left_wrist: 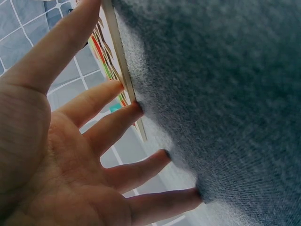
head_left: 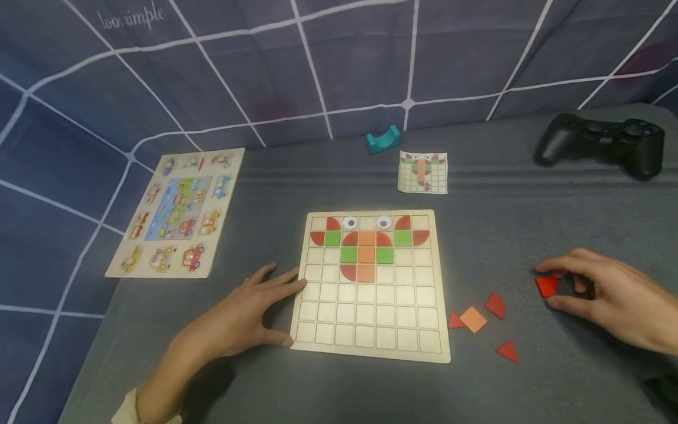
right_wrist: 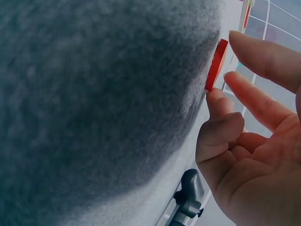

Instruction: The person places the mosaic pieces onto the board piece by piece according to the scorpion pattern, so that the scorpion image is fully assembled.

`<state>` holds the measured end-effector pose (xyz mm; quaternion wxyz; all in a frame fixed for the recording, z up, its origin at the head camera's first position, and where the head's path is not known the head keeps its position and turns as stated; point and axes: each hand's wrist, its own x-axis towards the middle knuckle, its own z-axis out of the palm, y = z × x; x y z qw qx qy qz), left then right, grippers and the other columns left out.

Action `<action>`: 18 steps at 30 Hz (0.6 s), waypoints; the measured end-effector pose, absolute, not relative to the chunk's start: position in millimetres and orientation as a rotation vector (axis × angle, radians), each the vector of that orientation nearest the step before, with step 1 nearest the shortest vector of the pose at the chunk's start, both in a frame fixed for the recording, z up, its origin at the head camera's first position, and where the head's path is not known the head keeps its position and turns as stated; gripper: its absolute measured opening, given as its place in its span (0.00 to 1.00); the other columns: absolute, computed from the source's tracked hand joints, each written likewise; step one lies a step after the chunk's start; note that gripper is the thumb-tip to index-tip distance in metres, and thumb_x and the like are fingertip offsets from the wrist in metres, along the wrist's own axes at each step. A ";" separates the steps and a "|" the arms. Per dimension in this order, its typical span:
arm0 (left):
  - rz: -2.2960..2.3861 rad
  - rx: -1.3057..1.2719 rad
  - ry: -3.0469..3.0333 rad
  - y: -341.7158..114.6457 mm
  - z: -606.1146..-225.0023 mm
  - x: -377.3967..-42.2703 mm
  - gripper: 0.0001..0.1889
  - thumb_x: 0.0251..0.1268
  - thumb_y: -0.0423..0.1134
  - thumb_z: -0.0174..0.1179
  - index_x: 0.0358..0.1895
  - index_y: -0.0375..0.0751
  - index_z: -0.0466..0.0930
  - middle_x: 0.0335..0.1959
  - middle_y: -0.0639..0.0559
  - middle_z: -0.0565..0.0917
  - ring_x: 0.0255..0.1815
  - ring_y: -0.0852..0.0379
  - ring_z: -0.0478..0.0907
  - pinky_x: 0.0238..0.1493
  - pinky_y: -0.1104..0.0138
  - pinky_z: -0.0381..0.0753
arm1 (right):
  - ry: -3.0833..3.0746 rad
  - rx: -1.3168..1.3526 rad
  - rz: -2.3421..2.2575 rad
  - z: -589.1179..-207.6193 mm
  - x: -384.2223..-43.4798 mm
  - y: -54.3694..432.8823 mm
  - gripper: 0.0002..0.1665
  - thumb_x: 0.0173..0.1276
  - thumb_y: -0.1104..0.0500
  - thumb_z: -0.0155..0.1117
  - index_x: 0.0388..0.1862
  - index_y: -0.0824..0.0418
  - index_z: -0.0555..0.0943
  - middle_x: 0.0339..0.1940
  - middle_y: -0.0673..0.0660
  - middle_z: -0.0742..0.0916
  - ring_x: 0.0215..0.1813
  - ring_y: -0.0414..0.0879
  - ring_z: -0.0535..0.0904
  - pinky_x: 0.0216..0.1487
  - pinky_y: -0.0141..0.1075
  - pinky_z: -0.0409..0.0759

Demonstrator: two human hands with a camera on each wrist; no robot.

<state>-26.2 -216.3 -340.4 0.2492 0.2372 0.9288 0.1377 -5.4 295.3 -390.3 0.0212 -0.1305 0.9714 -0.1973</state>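
Note:
A wooden grid board [head_left: 364, 315] lies flat on the grey table, its upper rows partly filled with red, green and orange tiles and two eye discs. My left hand [head_left: 238, 318] rests at the board's left edge, fingers spread, with thumb and fingertips against the rim; the left wrist view shows this edge [left_wrist: 123, 66] from the side. Off to the right, my right hand [head_left: 609, 300] pinches a flat red tile [head_left: 546, 287] between thumb and fingers, low over the table. In the right wrist view the tile [right_wrist: 217, 65] appears edge-on at the fingertips.
Right of the board lie an orange square [head_left: 473, 320], a red quarter-circle [head_left: 495, 305] and red triangles [head_left: 508, 351]. Behind are a pattern card [head_left: 422, 182] and a teal holder [head_left: 384, 140]. A picture puzzle [head_left: 222, 200] lies left; a black game controller [head_left: 601, 141], back right.

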 end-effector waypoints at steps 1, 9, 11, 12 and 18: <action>0.375 0.645 2.529 -216.3 -340.3 -26.3 0.49 0.44 0.56 0.77 0.74 0.55 0.66 0.77 0.55 0.58 0.77 0.33 0.46 0.65 0.31 0.53 | 3.000 -0.401 -0.610 -390.4 -5.7 295.3 0.26 0.46 0.61 0.82 0.46 0.59 0.85 0.34 0.45 0.77 0.28 0.33 0.63 0.25 0.30 0.59; 0.375 0.652 2.523 -214.7 -338.9 -26.7 0.49 0.44 0.55 0.77 0.74 0.54 0.66 0.77 0.54 0.58 0.77 0.33 0.45 0.65 0.31 0.53 | 2.974 -0.392 -0.620 -392.3 -3.8 295.9 0.19 0.51 0.62 0.80 0.43 0.56 0.85 0.33 0.44 0.76 0.26 0.32 0.63 0.23 0.30 0.60; 0.378 0.649 2.520 -214.5 -338.8 -26.6 0.49 0.44 0.55 0.77 0.74 0.54 0.66 0.77 0.54 0.58 0.77 0.33 0.45 0.65 0.31 0.53 | 2.985 -0.398 -0.624 -392.9 -3.3 295.8 0.17 0.51 0.62 0.80 0.41 0.55 0.85 0.31 0.43 0.76 0.26 0.32 0.63 0.23 0.30 0.61; 0.378 0.647 2.520 -214.6 -338.7 -26.5 0.49 0.44 0.55 0.77 0.74 0.54 0.66 0.77 0.54 0.58 0.77 0.33 0.45 0.65 0.31 0.53 | 2.990 -0.406 -0.632 -393.2 -3.1 295.8 0.17 0.51 0.62 0.80 0.40 0.54 0.85 0.31 0.43 0.76 0.26 0.32 0.64 0.23 0.30 0.61; 0.381 0.624 2.519 -215.2 -338.5 -25.6 0.49 0.44 0.54 0.78 0.74 0.55 0.66 0.77 0.54 0.58 0.77 0.34 0.45 0.66 0.32 0.53 | 3.032 -0.448 -0.655 -392.1 -2.6 294.1 0.17 0.48 0.63 0.81 0.35 0.51 0.83 0.27 0.41 0.73 0.25 0.31 0.64 0.23 0.29 0.61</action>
